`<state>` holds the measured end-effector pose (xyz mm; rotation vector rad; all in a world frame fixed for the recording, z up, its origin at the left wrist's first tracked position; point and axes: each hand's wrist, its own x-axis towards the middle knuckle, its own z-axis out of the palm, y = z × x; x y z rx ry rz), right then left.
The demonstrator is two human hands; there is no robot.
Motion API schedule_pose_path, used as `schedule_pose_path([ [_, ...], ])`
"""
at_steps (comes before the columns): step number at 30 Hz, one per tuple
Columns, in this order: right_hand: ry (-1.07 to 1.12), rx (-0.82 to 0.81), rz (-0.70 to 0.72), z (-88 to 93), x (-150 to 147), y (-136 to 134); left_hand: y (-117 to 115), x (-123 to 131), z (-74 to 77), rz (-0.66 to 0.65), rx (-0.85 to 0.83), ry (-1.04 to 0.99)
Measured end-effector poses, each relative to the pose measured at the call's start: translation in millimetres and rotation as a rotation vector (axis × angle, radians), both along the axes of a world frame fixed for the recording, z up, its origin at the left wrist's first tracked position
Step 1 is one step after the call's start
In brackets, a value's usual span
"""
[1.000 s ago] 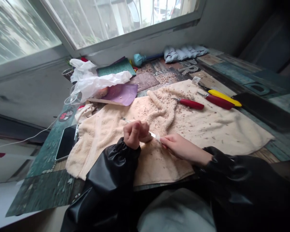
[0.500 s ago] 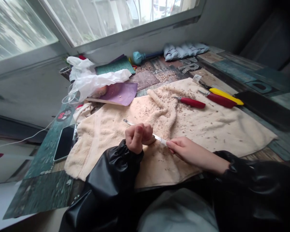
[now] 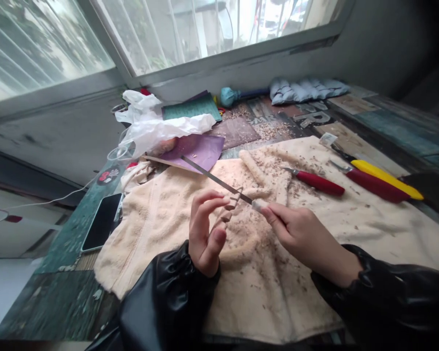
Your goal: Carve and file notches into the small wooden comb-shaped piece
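Note:
My right hand (image 3: pixel 300 234) is closed around the pale, wrapped-looking handle of a long, narrow metal file (image 3: pixel 215 180). The file's flat strip slants up and left across the front of my left hand, its far end over the purple sheet. In my left hand (image 3: pixel 207 229), fingers and thumb are curled about a small carved wooden piece (image 3: pixel 226 215), its shape partly hidden. The file crosses the upper end of this piece; whether they touch, I cannot tell. Beneath both hands lies a cream towel (image 3: pixel 139 229) strewn with wood shavings.
Two red-handled carving knives, one nearer (image 3: pixel 320 183) and one farther (image 3: pixel 378 185), lie on the towel's right beside a yellow-handled tool (image 3: pixel 384 178). A phone (image 3: pixel 102 222) rests at left. Behind are a white plastic bag (image 3: pixel 164 127), a purple sheet (image 3: pixel 208 148) and a blue padded roll (image 3: pixel 307 91).
My left hand has turned from a tight fist to a looser grip, showing the wooden piece. The file now extends farther up and left. The whole view has shifted.

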<state>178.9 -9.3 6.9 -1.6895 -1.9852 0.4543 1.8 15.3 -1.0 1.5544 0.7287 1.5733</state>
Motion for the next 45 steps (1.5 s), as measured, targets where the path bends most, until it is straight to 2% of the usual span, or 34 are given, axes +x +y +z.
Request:
schedule_pose_path([
  [3,-0.162,0.219,0.013,-5.7,5,16,0,3,-0.4,-0.101,-0.384,-0.113],
  [6,-0.198,0.318,0.088,-17.5,8,25,3,4,0.2,-0.208,-0.754,-0.231],
  [9,-0.136,0.368,0.144,-29.4,11,24,6,4,2.2,-0.298,-0.959,-0.283],
  [12,-0.077,0.419,0.219,-34.4,15,18,7,3,3.1,-0.437,-1.041,-0.299],
  [15,-0.022,0.433,0.27,-33.0,19,14,2,4,2.3,-0.563,-1.013,-0.308],
  [19,0.022,0.429,0.308,-29.6,22,12,-9,8,2.6,-0.498,-0.989,-0.346],
  [23,0.053,0.405,0.341,-27.7,22,12,-14,10,4.6,-0.58,-1.004,-0.38],
  [27,0.061,0.387,0.326,-27.2,23,10,-14,10,5.3,-0.585,-0.938,-0.38],
  [34,0.052,0.422,0.325,-27.5,24,9,-15,6,6.8,-0.413,-0.877,-0.22],
  [38,0.066,0.462,0.349,-26.7,24,11,-15,5,8.6,-0.401,-0.828,-0.107],
  [45,0.035,0.462,0.367,-26.4,27,11,-14,2,3.7,-0.142,-0.543,0.149],
])
